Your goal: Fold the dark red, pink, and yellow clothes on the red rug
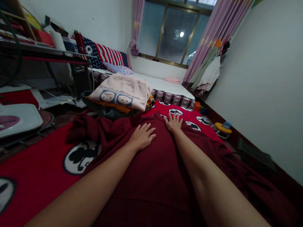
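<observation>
A dark maroon long-sleeved top (158, 176) lies spread over a red blanket with round cartoon patches (47, 157). One sleeve is bunched at the left, and the other side runs off to the right. My left hand (142, 137) rests flat on the top, fingers spread. Farther forward, near the garment's far edge, my right hand (174, 123) also presses flat with its fingers apart. Neither hand grips anything. Just beyond the top stands a pile of folded clothes, with a pale pink sweatshirt (123, 90) uppermost and a mustard garment (113, 105) under it.
At the left are a cluttered desk (59, 54) and a white-topped stool or chair (19, 121). Behind the pile is a bed with a white sheet (151, 81). Clothes (209, 74) hang by the right wall, above a yellow stool (222, 127) and a dark green chair (255, 154).
</observation>
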Demonstrator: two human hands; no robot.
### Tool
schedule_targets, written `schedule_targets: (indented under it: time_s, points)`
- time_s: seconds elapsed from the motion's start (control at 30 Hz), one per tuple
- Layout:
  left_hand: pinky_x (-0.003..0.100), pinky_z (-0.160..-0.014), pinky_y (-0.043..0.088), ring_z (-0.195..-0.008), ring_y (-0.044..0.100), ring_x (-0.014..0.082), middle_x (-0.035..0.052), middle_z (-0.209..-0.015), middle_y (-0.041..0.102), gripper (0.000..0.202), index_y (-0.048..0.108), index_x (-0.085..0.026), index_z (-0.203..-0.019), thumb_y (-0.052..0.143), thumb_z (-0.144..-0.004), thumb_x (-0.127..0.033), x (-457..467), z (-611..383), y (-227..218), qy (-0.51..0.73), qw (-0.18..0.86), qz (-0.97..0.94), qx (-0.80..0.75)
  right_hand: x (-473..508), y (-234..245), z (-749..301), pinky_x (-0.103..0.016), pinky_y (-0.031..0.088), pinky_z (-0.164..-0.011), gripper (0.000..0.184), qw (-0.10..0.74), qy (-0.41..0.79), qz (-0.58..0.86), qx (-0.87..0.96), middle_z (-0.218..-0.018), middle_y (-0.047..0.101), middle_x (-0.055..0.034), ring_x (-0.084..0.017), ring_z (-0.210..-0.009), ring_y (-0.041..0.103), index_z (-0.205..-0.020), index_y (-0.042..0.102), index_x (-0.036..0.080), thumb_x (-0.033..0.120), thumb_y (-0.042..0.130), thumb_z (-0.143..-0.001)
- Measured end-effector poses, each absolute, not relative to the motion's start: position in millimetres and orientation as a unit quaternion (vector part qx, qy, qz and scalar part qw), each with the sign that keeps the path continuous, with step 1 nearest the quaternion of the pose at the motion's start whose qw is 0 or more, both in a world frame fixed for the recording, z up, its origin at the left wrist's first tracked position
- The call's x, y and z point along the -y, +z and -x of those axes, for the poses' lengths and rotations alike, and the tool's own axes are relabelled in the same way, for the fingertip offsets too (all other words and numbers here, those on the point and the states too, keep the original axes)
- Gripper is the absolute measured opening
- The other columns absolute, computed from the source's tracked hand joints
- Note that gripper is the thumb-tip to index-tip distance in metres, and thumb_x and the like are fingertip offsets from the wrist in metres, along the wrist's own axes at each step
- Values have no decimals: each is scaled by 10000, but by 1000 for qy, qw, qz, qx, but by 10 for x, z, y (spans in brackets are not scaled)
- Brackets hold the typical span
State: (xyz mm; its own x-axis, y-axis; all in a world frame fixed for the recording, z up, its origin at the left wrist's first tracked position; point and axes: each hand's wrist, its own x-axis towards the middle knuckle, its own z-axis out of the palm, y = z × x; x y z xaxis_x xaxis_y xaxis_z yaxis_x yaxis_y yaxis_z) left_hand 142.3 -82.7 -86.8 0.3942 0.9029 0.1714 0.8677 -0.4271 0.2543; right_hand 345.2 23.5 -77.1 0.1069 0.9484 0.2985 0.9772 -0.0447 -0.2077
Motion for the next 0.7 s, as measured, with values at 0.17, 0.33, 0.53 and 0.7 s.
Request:
schedule_targets:
  time_s: [0.17,0.33,0.53,0.7]
  points:
    - [451,-1182,193,-1444,257,217,49,-1542,344,468,474,-247,-1408,322,-971,-314,795,-1397,-876,178,79,-824,-532,400,-778,-3362,-656,115,-1112,672,197,-44,665,719,-1600,147,-147,-327,-1477,70,-1521,255,233,551,387,-944]
    - [471,-1174,194,-1440,267,237,64,-1540,346,475,474,-246,-1405,333,-959,-326,834,-1415,-880,181,68,-822,-536,967,-734,-3926,-626,168,-1117,552,90,24,701,707,-1573,274,-87,-285,-1456,211,-1457,381,304,519,370,-949]
    - [500,-1161,201,-1432,283,267,83,-1535,350,490,467,-236,-1412,337,-956,-357,866,-1464,-887,179,37,-817,-547,1023,-131,-3886,-487,462,-963,369,298,-3,738,606,-1170,669,-135,-288,-1102,619,-1164,649,182,369,544,-863]
    - [482,-1156,234,-1417,318,259,70,-1520,382,479,489,-253,-1397,345,-953,-360,862,-1457,-906,185,9,-817,-546,1241,409,-3535,-413,553,-813,500,624,-137,478,602,-1115,649,-127,-246,-1002,656,-1400,452,248,469,337,-967]
